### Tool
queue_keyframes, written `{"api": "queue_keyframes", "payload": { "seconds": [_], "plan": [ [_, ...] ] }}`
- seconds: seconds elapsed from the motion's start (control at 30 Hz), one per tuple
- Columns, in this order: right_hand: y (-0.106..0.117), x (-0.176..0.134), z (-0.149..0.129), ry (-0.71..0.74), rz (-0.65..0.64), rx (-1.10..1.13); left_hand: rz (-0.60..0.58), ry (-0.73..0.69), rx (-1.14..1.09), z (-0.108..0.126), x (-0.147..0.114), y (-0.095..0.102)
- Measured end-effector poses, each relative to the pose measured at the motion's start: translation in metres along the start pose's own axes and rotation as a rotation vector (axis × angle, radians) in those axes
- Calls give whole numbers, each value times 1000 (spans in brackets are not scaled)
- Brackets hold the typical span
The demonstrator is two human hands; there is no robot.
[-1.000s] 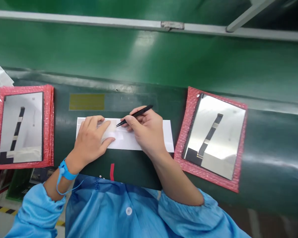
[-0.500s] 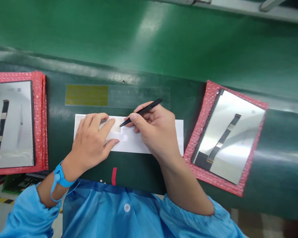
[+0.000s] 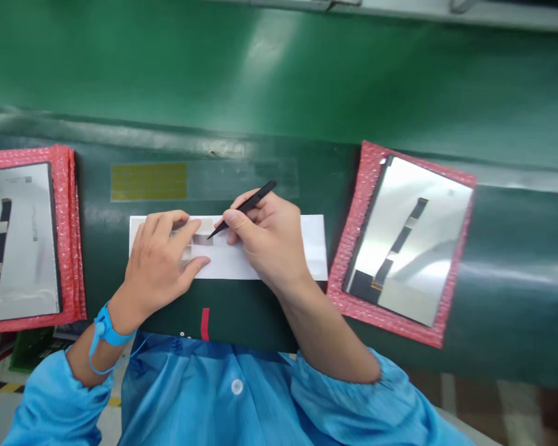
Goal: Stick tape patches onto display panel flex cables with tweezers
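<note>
Flat on the green table lies a white backing sheet, with small pale, see-through stickers on its left part. My left hand rests on the left end of this sheet, fingers spread, holding it down. Pinched between thumb and fingers of my right hand is a pair of black tweezers. Their fine tips touch or hover just over a greyish sticker beside my left fingertips; I cannot tell which. My left palm and fingers hide part of the stickers.
Display panels with dark ribbon cables lie on pink bubble wrap: a left panel and a right panel. Behind the sheet is a clear strip with yellow labels. Red tape marks the front edge.
The whole view has shifted, moving the scene mostly left. Under the tweezer tips, the sticker patch now looks greyer than before. Both hands keep nearly the same place on the sheet.
</note>
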State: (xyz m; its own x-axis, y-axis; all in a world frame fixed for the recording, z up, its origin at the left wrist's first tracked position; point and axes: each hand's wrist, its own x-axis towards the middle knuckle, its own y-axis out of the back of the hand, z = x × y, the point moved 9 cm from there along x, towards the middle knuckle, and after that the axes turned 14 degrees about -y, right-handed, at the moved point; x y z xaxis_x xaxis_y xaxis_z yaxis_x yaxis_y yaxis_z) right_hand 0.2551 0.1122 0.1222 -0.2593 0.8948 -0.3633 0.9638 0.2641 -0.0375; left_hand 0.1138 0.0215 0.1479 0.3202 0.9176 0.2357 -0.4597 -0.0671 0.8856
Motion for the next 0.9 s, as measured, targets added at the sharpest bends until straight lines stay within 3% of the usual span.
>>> {"api": "queue_keyframes", "payload": {
  "seconds": [0.1, 0.2, 0.4, 0.47, 0.57, 0.7, 0.77, 0.9],
  "plan": [
    [8, -2, -7, 3, -16, 143, 4, -33, 37, -3, 0, 2],
    [36, -6, -19, 21, -10, 205, 26, -87, 88, -6, 2, 6],
    [149, -39, -23, 32, 221, 239, 88, -132, 153, -8, 6, 14],
    [172, -50, -16, 14, 313, 262, 77, -135, 151, -1, 5, 16],
    [160, -49, -5, -42, 335, 235, 43, -117, 131, 6, 3, 15],
    [91, -30, 4, -106, 153, 66, 15, -69, 179, 13, 0, 13],
    [71, -22, 9, -119, 128, -37, 31, -87, 213, 28, 2, 12],
    [68, -16, 17, -109, 188, -205, 6, -191, 207, 65, 8, -6]
  ]
}}
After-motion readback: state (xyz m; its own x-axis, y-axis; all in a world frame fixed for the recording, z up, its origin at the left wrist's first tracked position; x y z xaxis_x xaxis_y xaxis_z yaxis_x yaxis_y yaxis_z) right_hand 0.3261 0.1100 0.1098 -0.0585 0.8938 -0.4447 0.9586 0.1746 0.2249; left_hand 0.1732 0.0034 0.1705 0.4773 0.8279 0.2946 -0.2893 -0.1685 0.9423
